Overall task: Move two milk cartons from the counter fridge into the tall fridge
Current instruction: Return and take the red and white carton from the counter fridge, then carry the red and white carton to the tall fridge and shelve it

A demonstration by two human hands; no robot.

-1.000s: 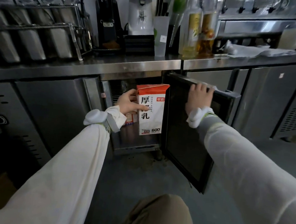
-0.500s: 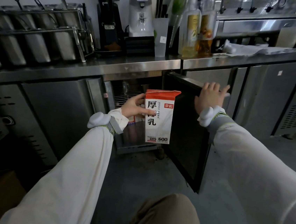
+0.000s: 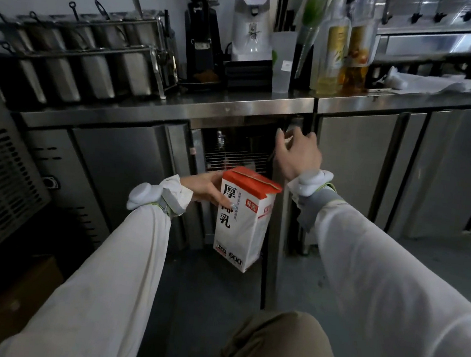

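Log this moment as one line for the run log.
left hand: holds red-topped white milk carton outside fridge | right hand: on steel counter-fridge door top edge | door: nearly edge-on to camera | fridge: open

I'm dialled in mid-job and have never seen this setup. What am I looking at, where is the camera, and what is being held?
There is no machine here: a person works with bare hands, and the one camera sits on their head, looking forward and down. The left hand has its grip on a red-topped milk carton, held in the air in front of the open counter fridge. The right hand reaches to the fridge door's top edge with loose fingers; the door shows nearly edge-on. On the steel counter stand metal tubs, a coffee grinder and bottles.
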